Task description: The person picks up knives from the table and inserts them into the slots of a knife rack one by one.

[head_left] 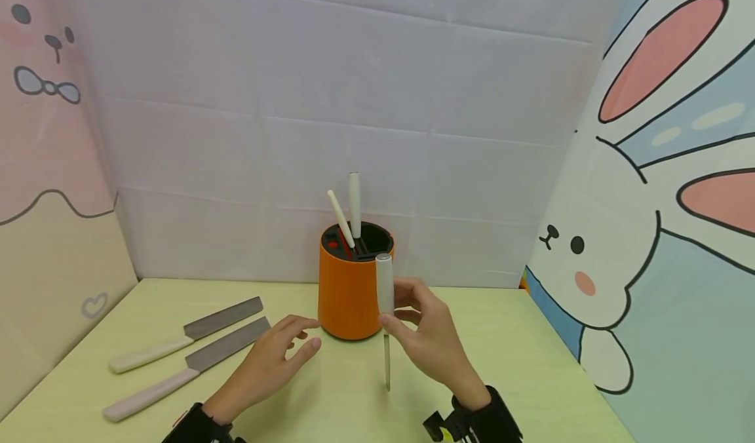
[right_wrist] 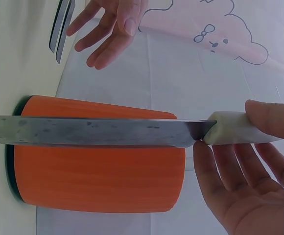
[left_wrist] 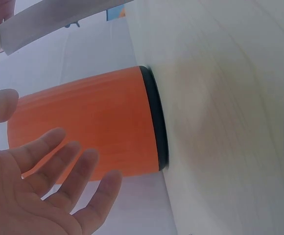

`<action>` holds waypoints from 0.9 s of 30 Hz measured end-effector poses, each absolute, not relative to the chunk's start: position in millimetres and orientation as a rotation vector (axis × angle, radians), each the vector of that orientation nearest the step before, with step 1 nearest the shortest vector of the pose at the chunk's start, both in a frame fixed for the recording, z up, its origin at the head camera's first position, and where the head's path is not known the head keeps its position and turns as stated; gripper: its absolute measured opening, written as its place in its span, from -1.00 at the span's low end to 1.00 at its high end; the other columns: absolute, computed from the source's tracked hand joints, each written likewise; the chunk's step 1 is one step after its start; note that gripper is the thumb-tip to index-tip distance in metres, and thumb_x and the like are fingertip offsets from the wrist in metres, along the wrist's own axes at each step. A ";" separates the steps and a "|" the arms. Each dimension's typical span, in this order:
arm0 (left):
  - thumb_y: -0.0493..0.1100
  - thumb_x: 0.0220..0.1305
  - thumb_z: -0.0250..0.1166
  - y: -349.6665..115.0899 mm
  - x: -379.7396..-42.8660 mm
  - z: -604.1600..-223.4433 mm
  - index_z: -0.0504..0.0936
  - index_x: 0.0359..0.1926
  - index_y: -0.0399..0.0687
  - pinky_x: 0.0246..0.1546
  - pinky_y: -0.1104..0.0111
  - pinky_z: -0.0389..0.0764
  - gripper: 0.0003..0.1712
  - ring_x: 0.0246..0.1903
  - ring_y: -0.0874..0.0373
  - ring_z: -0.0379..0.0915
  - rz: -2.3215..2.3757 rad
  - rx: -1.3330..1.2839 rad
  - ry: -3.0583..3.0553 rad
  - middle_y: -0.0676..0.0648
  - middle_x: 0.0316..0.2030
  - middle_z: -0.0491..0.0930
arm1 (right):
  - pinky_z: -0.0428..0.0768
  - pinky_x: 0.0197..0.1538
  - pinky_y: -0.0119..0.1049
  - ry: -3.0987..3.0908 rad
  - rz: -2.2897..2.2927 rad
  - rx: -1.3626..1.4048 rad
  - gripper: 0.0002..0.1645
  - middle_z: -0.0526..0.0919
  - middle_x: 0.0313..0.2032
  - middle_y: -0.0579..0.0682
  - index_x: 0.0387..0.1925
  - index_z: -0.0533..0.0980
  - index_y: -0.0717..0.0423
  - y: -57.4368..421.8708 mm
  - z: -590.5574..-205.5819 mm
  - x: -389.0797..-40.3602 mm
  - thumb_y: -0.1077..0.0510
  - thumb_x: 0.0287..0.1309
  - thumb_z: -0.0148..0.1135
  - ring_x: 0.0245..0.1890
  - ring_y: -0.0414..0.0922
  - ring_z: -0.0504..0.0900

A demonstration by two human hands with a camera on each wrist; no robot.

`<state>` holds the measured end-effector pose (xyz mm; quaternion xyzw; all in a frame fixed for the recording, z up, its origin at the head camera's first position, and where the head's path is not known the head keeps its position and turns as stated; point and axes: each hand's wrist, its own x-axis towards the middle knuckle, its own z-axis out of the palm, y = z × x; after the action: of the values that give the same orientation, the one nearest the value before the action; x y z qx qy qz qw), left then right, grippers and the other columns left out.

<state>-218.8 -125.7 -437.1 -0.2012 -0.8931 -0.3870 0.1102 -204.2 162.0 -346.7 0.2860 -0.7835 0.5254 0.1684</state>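
Observation:
My right hand (head_left: 427, 335) grips the white handle of a knife (head_left: 385, 289), its blade hanging straight down in front of the orange knife block (head_left: 349, 295). In the right wrist view the flat blade (right_wrist: 93, 132) crosses in front of the block, with thumb and fingers around the handle. My left hand (head_left: 272, 361) holds nothing. Its fingers are spread and loosely bent beside the block's lower left side, as the left wrist view also shows. Two white-handled knives (head_left: 342, 217) stand in the block's black slotted top, their blades hidden inside.
Two broad-bladed knives with pale handles lie on the table at the left, a rear one (head_left: 185, 335) and a front one (head_left: 189, 367), near my left wrist. A white cloth backdrop (head_left: 236, 168) rises behind the table (head_left: 330, 404), with cartoon-printed sheets at both sides.

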 end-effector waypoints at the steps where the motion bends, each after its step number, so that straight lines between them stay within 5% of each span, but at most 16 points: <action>1: 0.10 0.58 0.27 -125.5 -218.8 -437.0 0.67 0.25 0.19 0.06 0.23 0.68 -0.65 0.08 0.13 0.59 -1.138 -0.586 -2.630 0.14 0.16 0.62 | 0.75 0.08 -0.27 -2.224 1.501 0.810 -0.43 0.69 0.05 0.02 0.23 0.53 0.09 161.8 -347.1 -204.2 0.38 0.24 0.49 -0.06 0.01 0.74; 14: 0.20 0.57 0.25 -124.6 -217.5 -434.9 0.67 0.25 0.17 0.08 0.19 0.69 -0.58 0.09 0.09 0.60 -1.155 -0.584 -2.634 0.18 0.16 0.61 | 0.74 0.10 -0.27 -2.187 1.645 0.714 -0.41 0.66 0.04 0.09 0.24 0.50 0.09 155.4 -345.7 -198.6 0.34 0.22 0.52 -0.04 0.03 0.74; 27: 0.03 0.56 0.31 -122.0 -216.7 -431.5 0.70 0.21 0.07 0.02 0.25 0.75 -0.67 -0.01 0.24 0.63 -1.179 -0.631 -2.488 0.13 0.10 0.66 | 0.75 0.07 -0.30 -2.175 1.696 0.718 -0.40 0.66 0.07 0.09 0.24 0.51 0.07 149.1 -349.7 -197.6 0.34 0.22 0.53 -0.04 0.04 0.73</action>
<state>-216.7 -122.0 -431.5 -0.2204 -0.8698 -0.4123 0.1577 -197.6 149.1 -349.7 0.2492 -0.7551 0.5888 0.1452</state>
